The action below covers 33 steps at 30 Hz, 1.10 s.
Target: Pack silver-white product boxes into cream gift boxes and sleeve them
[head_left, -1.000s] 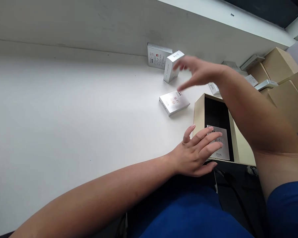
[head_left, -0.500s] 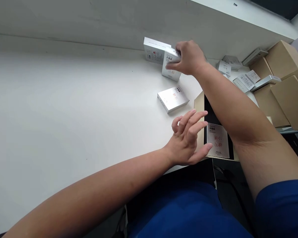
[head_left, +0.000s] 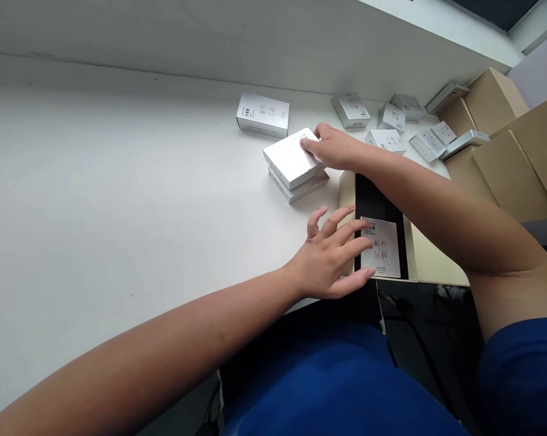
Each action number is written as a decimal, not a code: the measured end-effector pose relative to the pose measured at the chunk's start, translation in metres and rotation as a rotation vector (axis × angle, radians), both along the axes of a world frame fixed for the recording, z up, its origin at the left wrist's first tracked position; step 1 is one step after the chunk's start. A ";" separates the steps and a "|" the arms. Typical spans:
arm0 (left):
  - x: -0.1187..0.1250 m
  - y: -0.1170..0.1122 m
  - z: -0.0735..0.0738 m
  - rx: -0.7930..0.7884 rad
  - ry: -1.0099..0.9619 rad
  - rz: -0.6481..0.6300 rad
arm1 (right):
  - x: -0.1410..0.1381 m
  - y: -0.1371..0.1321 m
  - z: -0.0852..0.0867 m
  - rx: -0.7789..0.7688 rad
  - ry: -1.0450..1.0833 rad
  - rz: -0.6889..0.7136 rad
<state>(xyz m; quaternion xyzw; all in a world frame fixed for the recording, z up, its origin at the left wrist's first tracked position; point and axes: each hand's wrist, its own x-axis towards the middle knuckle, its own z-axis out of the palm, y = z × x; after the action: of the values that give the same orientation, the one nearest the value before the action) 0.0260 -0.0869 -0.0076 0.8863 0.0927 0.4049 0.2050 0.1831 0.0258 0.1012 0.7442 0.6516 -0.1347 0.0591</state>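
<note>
My right hand (head_left: 330,146) grips a flat silver-white box (head_left: 291,157) at its right end, thumb on top. That box sits over, or just above, a second silver box (head_left: 298,188) lying flat on the table; whether they touch I cannot tell. My left hand (head_left: 332,251) is open, fingers spread and palm down, over the left edge of a cream carton (head_left: 347,194) with a black inside. In the near end of the carton lies a silver box (head_left: 381,248) with red characters, partly behind my left fingertips.
Another silver box (head_left: 263,115) lies near the wall on the white table (head_left: 141,200). Several more, one of them a grey-silver box (head_left: 351,110), lie at the back right. Brown cardboard boxes (head_left: 504,175) stand at the right. The carton's cream flap (head_left: 437,257) extends beneath my right arm.
My right hand has brought the silver box from near the wall toward me, over the box lying on the table. The other box by the wall now lies flat. My left hand stays spread.
</note>
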 end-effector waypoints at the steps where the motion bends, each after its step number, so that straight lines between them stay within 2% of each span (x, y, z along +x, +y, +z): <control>1: 0.000 0.001 -0.001 -0.009 0.014 -0.004 | 0.001 -0.001 0.003 -0.022 0.009 -0.028; 3: 0.000 0.002 -0.001 -0.029 0.032 -0.002 | 0.002 -0.003 0.012 -0.052 0.103 -0.088; 4: 0.001 0.002 -0.001 -0.037 0.033 -0.003 | 0.003 -0.004 0.017 -0.045 0.116 -0.064; 7: 0.000 0.002 0.001 -0.044 0.022 -0.014 | 0.003 -0.006 0.026 -0.060 0.112 0.120; 10: 0.000 0.001 0.001 -0.044 0.019 -0.015 | -0.003 -0.001 0.018 -0.098 0.110 0.279; 14: 0.001 0.000 0.000 -0.027 0.002 -0.011 | -0.019 0.014 0.001 -0.027 0.098 0.385; 16: 0.001 0.000 -0.001 0.006 -0.003 -0.018 | -0.025 0.018 -0.003 -0.084 0.064 0.431; 20: 0.001 -0.001 -0.005 0.033 0.047 -0.012 | -0.034 0.011 -0.004 -0.208 0.008 0.469; 23: 0.002 -0.003 -0.008 0.038 0.058 -0.004 | -0.042 -0.001 -0.006 -0.170 0.019 0.468; 25: 0.003 -0.004 -0.011 0.041 0.043 0.001 | -0.046 -0.009 -0.003 -0.135 0.024 0.411; 28: 0.004 -0.003 -0.015 0.029 0.030 0.008 | -0.041 -0.018 0.018 -0.037 0.116 0.295; 33: 0.004 -0.002 -0.018 0.042 0.059 0.008 | 0.007 -0.050 0.084 0.283 0.543 0.167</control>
<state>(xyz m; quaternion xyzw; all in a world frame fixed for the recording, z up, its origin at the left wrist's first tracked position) 0.0300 -0.0884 -0.0257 0.9015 0.0936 0.3813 0.1820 0.1906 -0.0246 0.1855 0.6258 0.7147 -0.2310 -0.2102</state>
